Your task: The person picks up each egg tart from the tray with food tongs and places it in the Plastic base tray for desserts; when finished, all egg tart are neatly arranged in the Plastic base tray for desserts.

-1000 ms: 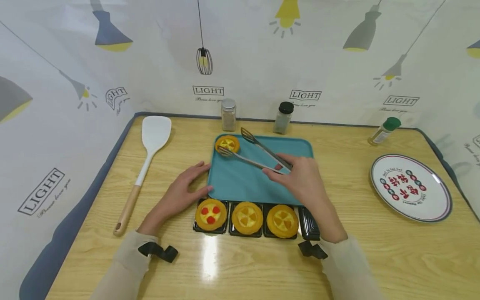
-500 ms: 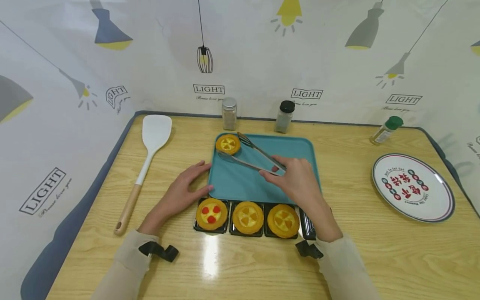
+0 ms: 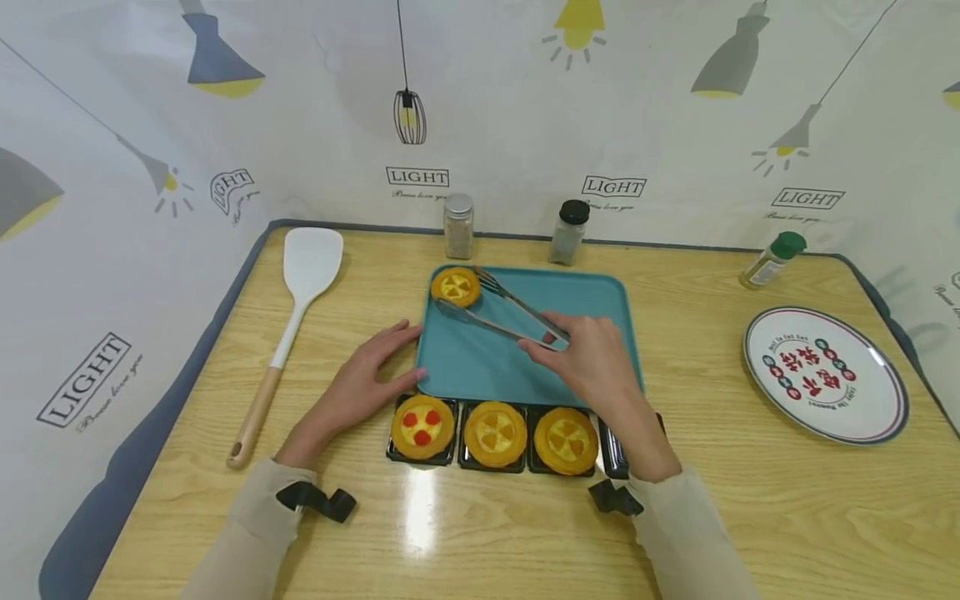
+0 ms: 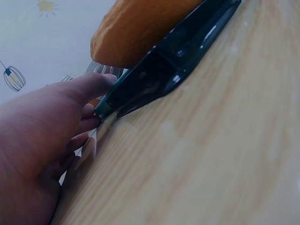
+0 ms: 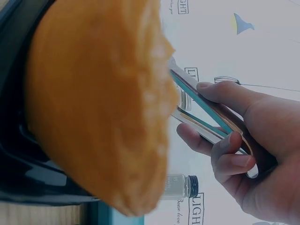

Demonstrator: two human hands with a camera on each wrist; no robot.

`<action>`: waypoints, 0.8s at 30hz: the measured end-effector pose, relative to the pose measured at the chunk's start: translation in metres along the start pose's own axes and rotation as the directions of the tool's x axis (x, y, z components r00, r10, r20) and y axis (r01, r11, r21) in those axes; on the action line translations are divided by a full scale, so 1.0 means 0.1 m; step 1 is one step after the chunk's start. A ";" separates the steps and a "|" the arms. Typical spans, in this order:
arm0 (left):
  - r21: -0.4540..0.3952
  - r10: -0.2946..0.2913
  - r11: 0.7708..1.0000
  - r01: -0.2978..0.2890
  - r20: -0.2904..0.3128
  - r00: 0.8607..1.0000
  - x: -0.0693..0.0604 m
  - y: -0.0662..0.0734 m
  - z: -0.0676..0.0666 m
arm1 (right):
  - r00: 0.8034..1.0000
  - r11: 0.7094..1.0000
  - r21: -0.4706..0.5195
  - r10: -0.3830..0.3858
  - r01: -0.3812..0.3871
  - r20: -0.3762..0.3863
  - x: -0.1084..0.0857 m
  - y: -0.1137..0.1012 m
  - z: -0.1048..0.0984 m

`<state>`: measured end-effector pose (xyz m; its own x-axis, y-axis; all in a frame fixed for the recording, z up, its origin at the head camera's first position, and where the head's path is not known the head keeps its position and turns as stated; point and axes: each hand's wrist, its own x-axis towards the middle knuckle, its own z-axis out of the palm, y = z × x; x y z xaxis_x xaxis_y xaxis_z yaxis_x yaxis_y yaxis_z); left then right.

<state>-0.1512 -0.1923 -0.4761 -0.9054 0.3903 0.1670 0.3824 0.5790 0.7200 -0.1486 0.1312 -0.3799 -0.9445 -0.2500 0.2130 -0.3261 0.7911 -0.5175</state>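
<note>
My right hand point(image 3: 596, 354) holds metal tongs point(image 3: 513, 304) between thumb and fingers, over the blue tray point(image 3: 517, 375). Their arms are spread, one tip at the right side of an egg tart point(image 3: 455, 287) and the other at its near side. This tart sits in the tray's far left corner. My left hand point(image 3: 360, 379) touches the tray's left edge with thumb and fingertips, its fingers loosely extended. Below the tray, a tart with red pieces point(image 3: 422, 427) and two plain-topped tarts point(image 3: 495, 435) sit in black plastic holders. Another black holder point(image 3: 615, 450) is partly hidden under my right wrist.
A white spatula point(image 3: 300, 287) with a wooden handle lies at the left. Behind the tray stand a silver-capped jar point(image 3: 458, 229) and a black-capped jar point(image 3: 568, 235). A green-capped bottle point(image 3: 772, 261) and a printed plate point(image 3: 877, 408) are at the right.
My right hand has shifted slightly left. The lower tong tip has moved from over the tart to its near side, and the upper tip has come lower. The left hand has stayed put.
</note>
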 end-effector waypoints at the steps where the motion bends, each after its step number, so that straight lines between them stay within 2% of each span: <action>1: -0.002 -0.002 1.000 0.002 0.000 1.000 0.00 0.00 0.00 | 1.000 1.000 0.001 -0.002 0.002 -0.003 0.00 0.00 0.00; 17: -0.012 -0.008 1.000 0.008 -0.004 1.000 -0.01 0.03 -0.02 | 1.000 0.999 0.040 0.008 -0.007 -0.015 -0.01 -0.03 -0.02; 24: -0.006 -0.006 1.000 0.006 -0.004 1.000 0.00 0.00 0.00 | 0.995 0.998 0.050 -0.039 0.043 -0.091 -0.09 0.01 -0.14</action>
<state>-0.1514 -0.1921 -0.4761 -0.9084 0.3841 0.1649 0.3757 0.5770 0.7252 -0.1395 0.1423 -0.3708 -0.9237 -0.2285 0.3076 -0.3684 0.7507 -0.5484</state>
